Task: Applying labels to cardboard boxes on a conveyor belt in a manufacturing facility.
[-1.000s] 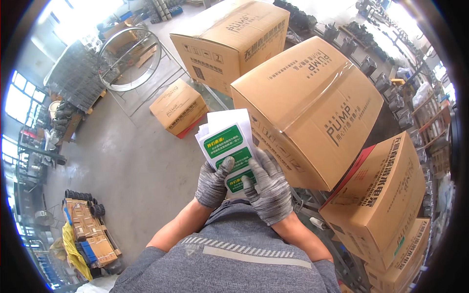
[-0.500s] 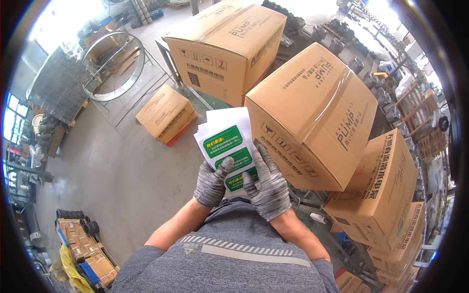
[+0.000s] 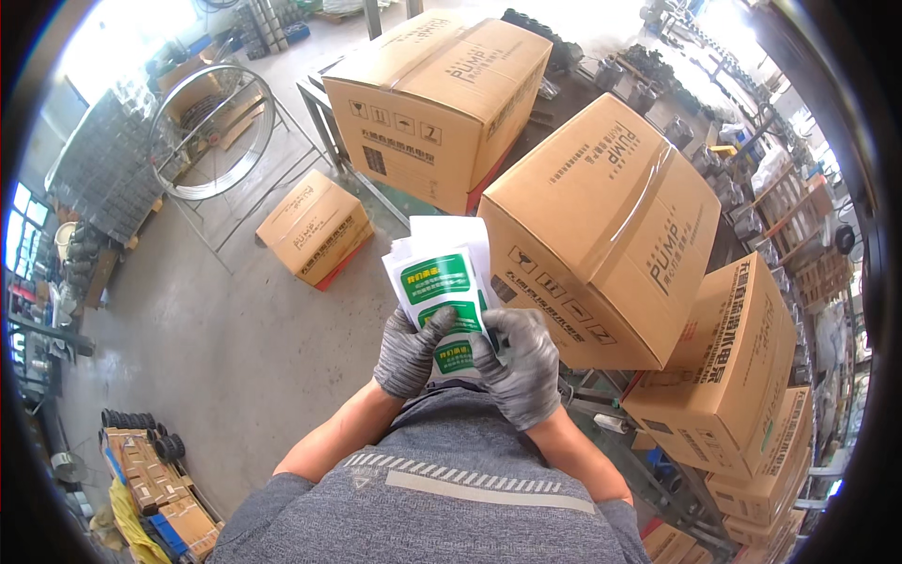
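Note:
A sheaf of white sheets carrying green label stickers (image 3: 434, 280) is held in front of my waist, the top sheet facing up. My left hand (image 3: 410, 352), in a grey knitted glove, grips its left edge with the thumb lying across the stickers. On the other side my right hand (image 3: 519, 365), gloved alike, pinches the sheets' right edge with curled fingers. Its fingertips are partly hidden. Just past the right hand stands a large taped cardboard box (image 3: 601, 226).
Another large carton (image 3: 437, 94) sits on a metal stand ahead. A smaller carton (image 3: 315, 230) rests on the floor to the left. Stacked cartons (image 3: 719, 367) line the right side. A wire coil (image 3: 214, 132) on a frame stands far left, and flattened cardboard (image 3: 155, 470) lies lower left.
The fingers of my right hand, stretched along the sheets' edge before, have curled in and now pinch it. My left hand keeps its hold. The view has shifted slightly.

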The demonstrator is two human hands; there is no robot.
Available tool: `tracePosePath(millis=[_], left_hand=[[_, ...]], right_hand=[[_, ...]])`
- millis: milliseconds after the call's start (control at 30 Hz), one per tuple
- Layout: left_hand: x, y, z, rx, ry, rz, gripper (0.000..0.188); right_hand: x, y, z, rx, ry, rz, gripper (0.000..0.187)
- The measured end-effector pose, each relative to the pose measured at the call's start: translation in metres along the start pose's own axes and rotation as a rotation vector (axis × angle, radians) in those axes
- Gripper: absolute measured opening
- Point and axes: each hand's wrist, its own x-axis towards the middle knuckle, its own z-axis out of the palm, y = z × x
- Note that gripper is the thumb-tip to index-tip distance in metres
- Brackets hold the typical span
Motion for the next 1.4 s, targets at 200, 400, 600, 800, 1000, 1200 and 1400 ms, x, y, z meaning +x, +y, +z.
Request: tracePosePath(millis=[200,400,600,800,1000,1200,1400], left_hand=[[-0.005,0.008,0.012,0.072,-0.008,0.239,0.108],[-0.012,-0.002,0.002,0.076,-0.101,0.124,0.065],[-0.022,-0.002,0.014,0.173,-0.088,-0.021,0.037],[-0.034,-0.001,0.025,0.495,-0.185,0.055,0.042],[-0.039,0.004,0.035,0.823,-0.244,0.359,0.038],[-0.041,0.012,0.043,0.956,-0.275,0.304,0.042],[-0.041,0.009,0.048,0.998,-0.288,0.239,0.044]], right_hand=[[-0.005,0.009,-0.005,0.651,-0.087,0.548,0.060],[-0.025,0.022,0.002,0.805,0.101,0.417,0.054],[-0.001,0.028,-0.025,-0.074,0.085,0.050,0.043],[0.029,0.011,-0.048,-0.279,-0.163,-0.142,0.044],[0.030,0.012,-0.056,-0.275,-0.335,-0.206,0.037],[0.022,0.014,-0.059,-0.168,-0.369,-0.145,0.029],[0.013,0.027,-0.058,-0.137,-0.352,-0.098,0.017]])
